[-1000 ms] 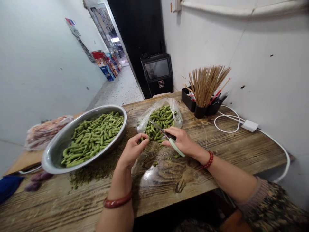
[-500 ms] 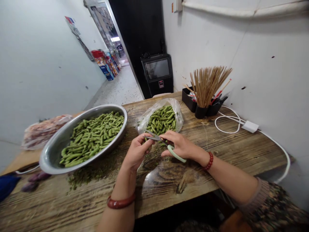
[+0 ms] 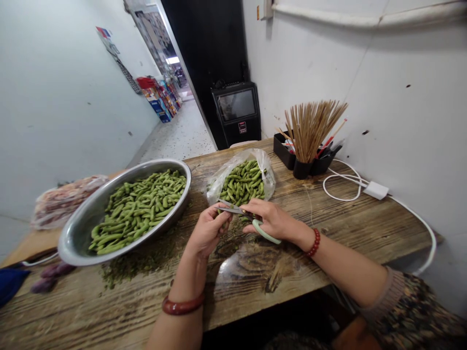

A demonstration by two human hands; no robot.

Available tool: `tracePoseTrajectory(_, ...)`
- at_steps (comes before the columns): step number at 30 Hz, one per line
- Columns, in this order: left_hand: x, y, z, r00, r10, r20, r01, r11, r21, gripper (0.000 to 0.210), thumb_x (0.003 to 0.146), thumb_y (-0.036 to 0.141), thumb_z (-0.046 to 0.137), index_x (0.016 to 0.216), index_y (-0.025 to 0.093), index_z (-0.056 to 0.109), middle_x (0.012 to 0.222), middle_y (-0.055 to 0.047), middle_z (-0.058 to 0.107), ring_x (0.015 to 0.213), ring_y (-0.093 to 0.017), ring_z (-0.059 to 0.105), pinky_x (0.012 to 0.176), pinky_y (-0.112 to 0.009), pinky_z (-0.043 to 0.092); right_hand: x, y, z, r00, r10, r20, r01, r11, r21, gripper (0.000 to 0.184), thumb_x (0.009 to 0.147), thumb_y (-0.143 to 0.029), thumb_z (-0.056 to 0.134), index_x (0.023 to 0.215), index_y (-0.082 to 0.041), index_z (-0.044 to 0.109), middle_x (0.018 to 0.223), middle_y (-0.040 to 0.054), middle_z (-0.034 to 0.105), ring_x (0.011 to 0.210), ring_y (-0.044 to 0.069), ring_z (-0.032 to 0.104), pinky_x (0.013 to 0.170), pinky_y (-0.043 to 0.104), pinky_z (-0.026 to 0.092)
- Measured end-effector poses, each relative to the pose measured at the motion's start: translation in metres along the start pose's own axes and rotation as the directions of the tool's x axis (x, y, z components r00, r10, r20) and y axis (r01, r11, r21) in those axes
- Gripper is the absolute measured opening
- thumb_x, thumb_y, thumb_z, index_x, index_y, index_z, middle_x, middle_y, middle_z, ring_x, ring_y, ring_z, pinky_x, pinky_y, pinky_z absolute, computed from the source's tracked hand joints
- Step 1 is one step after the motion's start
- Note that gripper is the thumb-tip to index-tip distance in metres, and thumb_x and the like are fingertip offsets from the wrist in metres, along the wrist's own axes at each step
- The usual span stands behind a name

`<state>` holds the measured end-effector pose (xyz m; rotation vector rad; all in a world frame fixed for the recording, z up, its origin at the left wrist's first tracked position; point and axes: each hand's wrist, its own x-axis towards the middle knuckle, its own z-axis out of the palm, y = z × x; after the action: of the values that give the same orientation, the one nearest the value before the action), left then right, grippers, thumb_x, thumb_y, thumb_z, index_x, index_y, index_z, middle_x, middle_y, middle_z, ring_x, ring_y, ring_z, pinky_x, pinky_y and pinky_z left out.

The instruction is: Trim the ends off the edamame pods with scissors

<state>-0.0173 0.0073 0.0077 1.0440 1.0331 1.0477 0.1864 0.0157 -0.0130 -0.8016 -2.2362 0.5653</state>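
Green-handled scissors [image 3: 265,232] are in my right hand [image 3: 273,218], their blades pointing left and slightly parted. My left hand [image 3: 208,228] pinches a green bean pod [image 3: 223,224], mostly hidden by the fingers, and the blades lie across it at the fingertips. Just beyond both hands, a clear plastic bag [image 3: 269,182] stands open with many green pods [image 3: 242,182] inside. To the left, a large metal basin [image 3: 69,245] holds a heap of similar pods [image 3: 142,209].
Trimmed bits [image 3: 134,267] litter the wooden table [image 3: 248,282] below the basin. A black organizer [image 3: 302,169] with wooden skewers [image 3: 314,129] stands at the back right, near a white cable and adapter [image 3: 376,190]. A bag [image 3: 65,199] with pinkish contents lies far left.
The scissor blades have shifted slightly at my left fingertips, and a little more of the green pod shows there. Otherwise, the view has only moved slightly.
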Motion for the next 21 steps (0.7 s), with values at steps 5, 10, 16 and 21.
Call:
tracePoseTrajectory(5, 0.0005, -0.0010, -0.0023, 1.000, -0.011, -0.003, 0.011, 1.000, 0.001, 0.021, 0.070, 0.027, 0.073, 0.077, 0.014, 0.058, 0.057, 0.004, 0.052, 0.041, -0.002, 0.037, 0.038, -0.013, 0.025, 0.0008, 0.0016, -0.0016, 1.000, -0.017, 0.008, 0.016, 1.000, 0.017, 0.042, 0.080, -0.036, 0.069, 0.116, -0.016, 0.059, 0.090, 0.0058, 0.058, 0.080, 0.018, 0.056, 0.073, 0.027, 0.046)
tracePoseTrajectory(10, 0.0014, 0.0014, -0.0042, 0.999, -0.018, 0.031, 0.022, 0.991, -0.129, 0.018, 0.072, 0.025, 0.071, 0.076, 0.014, 0.057, 0.063, 0.003, 0.053, 0.041, -0.001, 0.036, 0.038, -0.013, 0.024, 0.0040, 0.0031, -0.0005, 0.996, 0.040, -0.083, -0.029, 0.991, 0.130, 0.036, 0.077, -0.036, 0.072, 0.105, -0.015, 0.065, 0.084, 0.0041, 0.060, 0.075, 0.016, 0.057, 0.070, 0.027, 0.046)
tracePoseTrajectory(16, 0.0015, 0.0049, -0.0012, 0.998, -0.014, 0.065, 0.030, 0.969, -0.243, 0.021, 0.075, 0.027, 0.067, 0.089, 0.013, 0.059, 0.073, 0.001, 0.056, 0.041, -0.001, 0.036, 0.036, -0.012, 0.024, 0.0087, 0.0041, -0.0026, 0.946, 0.232, -0.227, -0.160, 0.942, 0.296, 0.039, 0.076, -0.033, 0.072, 0.109, -0.012, 0.066, 0.080, 0.0035, 0.062, 0.071, 0.015, 0.058, 0.068, 0.027, 0.047)
tracePoseTrajectory(21, 0.0005, 0.0020, 0.0041, 0.992, 0.009, 0.123, 0.018, 0.977, -0.214, 0.017, 0.079, 0.028, 0.065, 0.078, 0.015, 0.054, 0.070, 0.003, 0.054, 0.040, 0.000, 0.034, 0.037, -0.012, 0.023, 0.0096, 0.0066, -0.0036, 0.927, 0.282, -0.247, -0.180, 0.912, 0.367, 0.039, 0.074, -0.034, 0.072, 0.107, -0.014, 0.067, 0.078, 0.0019, 0.062, 0.068, 0.013, 0.057, 0.065, 0.025, 0.047)
